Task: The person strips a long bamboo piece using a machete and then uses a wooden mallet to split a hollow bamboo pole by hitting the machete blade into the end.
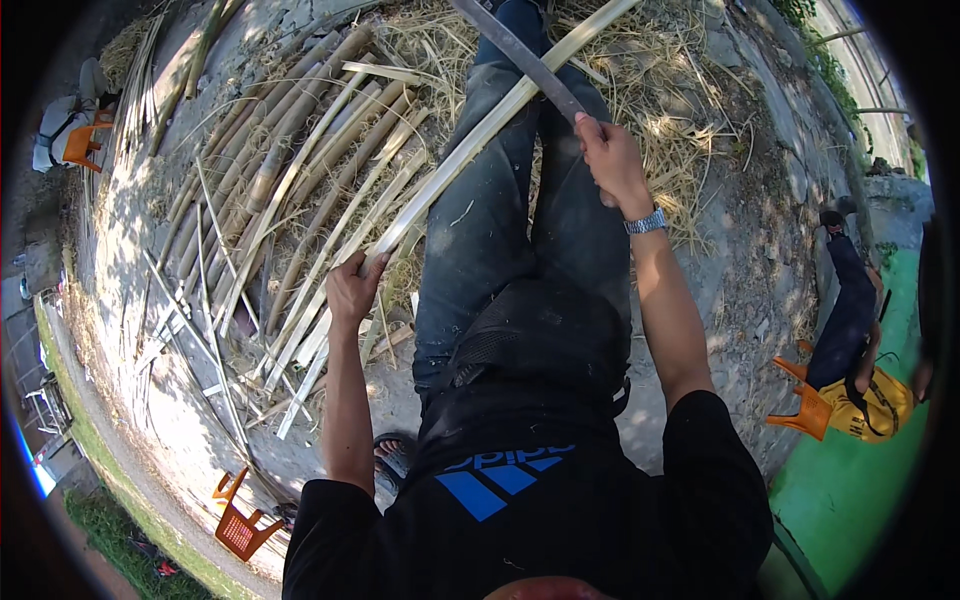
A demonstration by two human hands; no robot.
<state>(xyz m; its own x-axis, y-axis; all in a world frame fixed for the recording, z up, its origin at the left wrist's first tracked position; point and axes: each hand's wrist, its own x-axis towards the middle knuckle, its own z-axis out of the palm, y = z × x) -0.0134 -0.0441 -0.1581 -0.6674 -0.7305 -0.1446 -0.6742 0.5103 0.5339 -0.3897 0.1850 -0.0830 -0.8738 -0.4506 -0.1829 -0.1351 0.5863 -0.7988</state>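
Note:
My left hand (353, 288) grips the near end of a long pale bamboo strip (480, 140) that runs up and to the right across my legs. My right hand (608, 160), a metal watch on its wrist, is closed on the handle of a long dark blade (520, 55). The blade lies across the strip near my knees. I am seated, in dark jeans and a black shirt.
A heap of split bamboo poles and strips (290, 180) lies on the ground to my left. Dry shavings (660, 90) cover the ground ahead. Another person (850, 330) sits on an orange stool at right. An orange stool (238, 525) stands lower left.

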